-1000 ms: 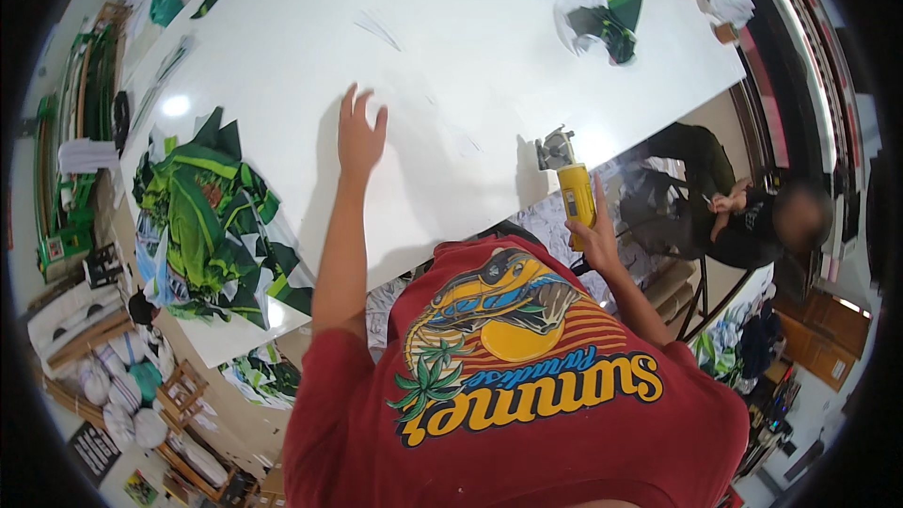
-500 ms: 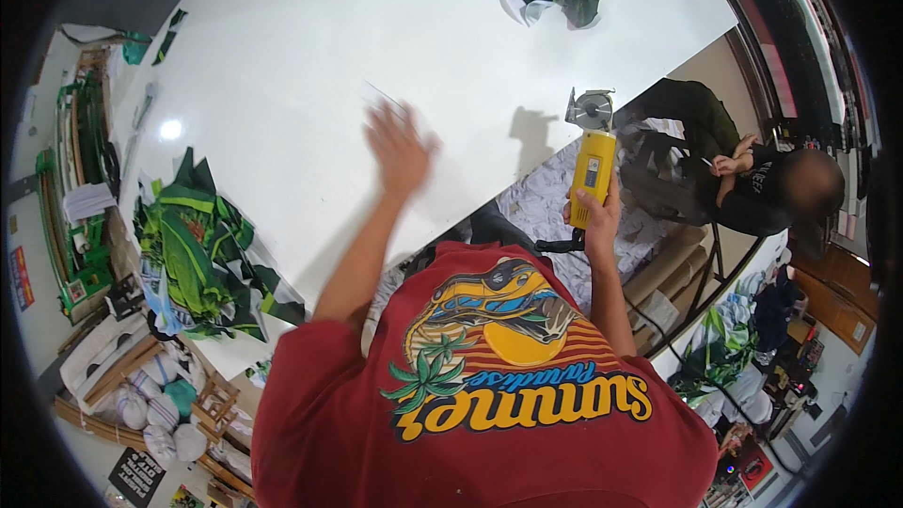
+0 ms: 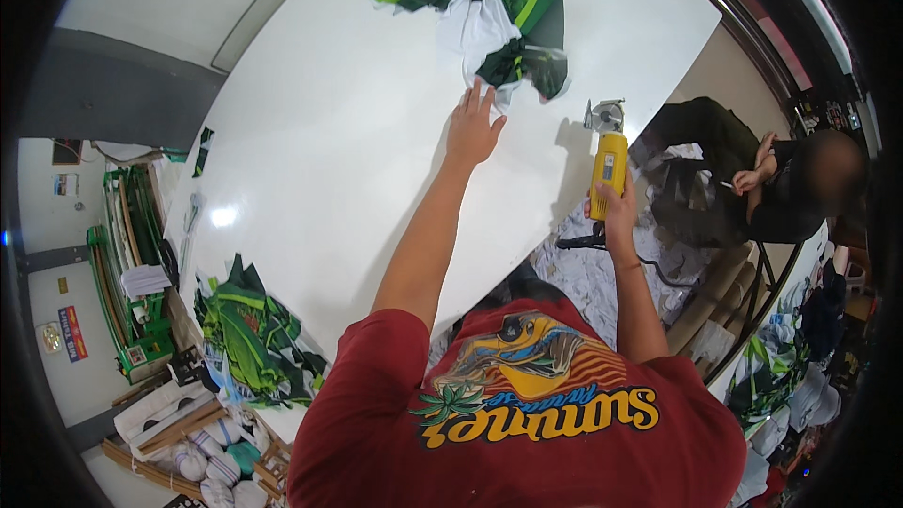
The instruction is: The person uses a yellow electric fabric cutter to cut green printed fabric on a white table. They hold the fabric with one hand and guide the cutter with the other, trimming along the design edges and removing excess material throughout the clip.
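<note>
Green-and-white printed fabric (image 3: 499, 14) lies bunched at the far end of the white table (image 3: 329, 132), nearer the wearer than half a second ago. Left hand (image 3: 473, 124), open with fingers spread, has reached forward from mid-table and now rests at the fabric's near edge. Right hand (image 3: 616, 212) remains closed around the yellow rotary cutter (image 3: 608, 155), upright at the table's right edge. A seated person (image 3: 752, 183) stays beyond that edge.
</note>
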{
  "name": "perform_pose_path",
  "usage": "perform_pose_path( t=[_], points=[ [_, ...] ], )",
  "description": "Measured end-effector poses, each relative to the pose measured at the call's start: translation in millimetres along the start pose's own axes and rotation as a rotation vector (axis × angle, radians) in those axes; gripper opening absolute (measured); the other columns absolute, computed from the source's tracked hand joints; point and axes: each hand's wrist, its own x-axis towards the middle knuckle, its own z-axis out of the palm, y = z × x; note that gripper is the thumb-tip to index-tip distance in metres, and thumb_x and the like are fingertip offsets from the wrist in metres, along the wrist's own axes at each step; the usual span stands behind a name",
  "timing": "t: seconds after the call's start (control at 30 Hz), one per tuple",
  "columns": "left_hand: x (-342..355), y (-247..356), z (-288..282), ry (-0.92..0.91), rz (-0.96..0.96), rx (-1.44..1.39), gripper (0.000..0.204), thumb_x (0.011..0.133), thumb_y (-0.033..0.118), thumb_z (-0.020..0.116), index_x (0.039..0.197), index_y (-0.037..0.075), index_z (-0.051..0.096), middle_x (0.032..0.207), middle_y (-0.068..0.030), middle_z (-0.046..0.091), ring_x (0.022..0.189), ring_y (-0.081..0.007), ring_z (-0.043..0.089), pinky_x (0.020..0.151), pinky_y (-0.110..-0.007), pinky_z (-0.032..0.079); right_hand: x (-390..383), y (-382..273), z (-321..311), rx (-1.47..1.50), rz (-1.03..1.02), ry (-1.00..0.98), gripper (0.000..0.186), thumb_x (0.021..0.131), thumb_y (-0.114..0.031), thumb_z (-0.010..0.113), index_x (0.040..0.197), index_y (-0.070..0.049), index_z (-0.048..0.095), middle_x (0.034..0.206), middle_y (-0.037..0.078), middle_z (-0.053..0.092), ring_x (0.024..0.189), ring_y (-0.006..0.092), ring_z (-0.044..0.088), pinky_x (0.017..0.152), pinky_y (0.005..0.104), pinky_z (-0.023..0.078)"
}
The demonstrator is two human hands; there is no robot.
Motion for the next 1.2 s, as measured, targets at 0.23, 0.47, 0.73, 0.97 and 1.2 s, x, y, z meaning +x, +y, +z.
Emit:
perform_pose_path(
  t=[0.23,0.47,0.73,0.97,1.2],
  points=[
    [-110.2,-78.3,-47.5,-0.195,-0.309,0.41,0.086,0.128,0.069,0.058,0.194,0.014,0.05,0.208,-0.0051,0.04,0.192,-0.041,0.031,0.149,-0.078,0.029,80.7,9.6,-12.3,-0.071,0.006,0.024,0.092,0.111,-0.004,0.077,0.193,-0.012,0.037,0.104,0.015,0.073,0.068,0.0244,0.074,0.056,0.0406,0.066],
    [-370.2,-146.4,-172.1,-0.252,-1.063,0.432,0.08,0.132,0.064,0.055,0.194,0.015,0.05,0.209,0.0009,0.036,0.195,-0.0384,0.025,0.149,-0.08,0.026,116.2,22.5,2.5,-0.148,0.09,-0.05,0.09,0.114,-0.009,0.08,0.194,-0.013,0.037,0.109,0.015,0.075,0.074,0.0279,0.078,0.058,0.0429,0.069],
    [-441.3,-150.9,-174.0,0.186,-0.967,0.397,0.077,0.124,0.057,0.073,0.187,0.016,0.055,0.189,-0.0265,0.053,0.177,-0.0514,0.049,0.133,-0.076,0.049,100.6,-18.6,63.7,-1.438,-0.048,0.004,0.085,0.11,-0.064,0.087,0.153,0.007,0.068,0.144,0.036,0.085,0.119,0.0592,0.088,0.104,0.0661,0.07],
    [-494.6,-142.8,-176.3,0.286,-1.035,0.296,0.058,0.117,0.03,0.084,0.172,0.014,0.075,0.156,-0.0166,0.072,0.148,-0.0459,0.066,0.124,-0.063,0.058,88.1,15.9,188.2,-1.734,-0.892,-0.076,0.085,0.108,-0.057,0.09,0.165,0.002,0.068,0.167,0.029,0.067,0.166,0.0499,0.06,0.131,0.0639,0.055],
    [-644.5,-124.2,-229.9,0.287,-0.97,-0.026,0.015,0.108,0.005,0.083,0.119,0.001,0.093,0.118,-0.0204,0.085,0.118,-0.0458,0.082,0.108,-0.055,0.065,84.5,88.0,262.5,-1.615,-1.033,-0.723,0.075,0.114,-0.05,0.087,0.183,-0.028,0.065,0.188,0.015,0.058,0.18,0.0469,0.044,0.14,0.0719,0.045]
  ],
)
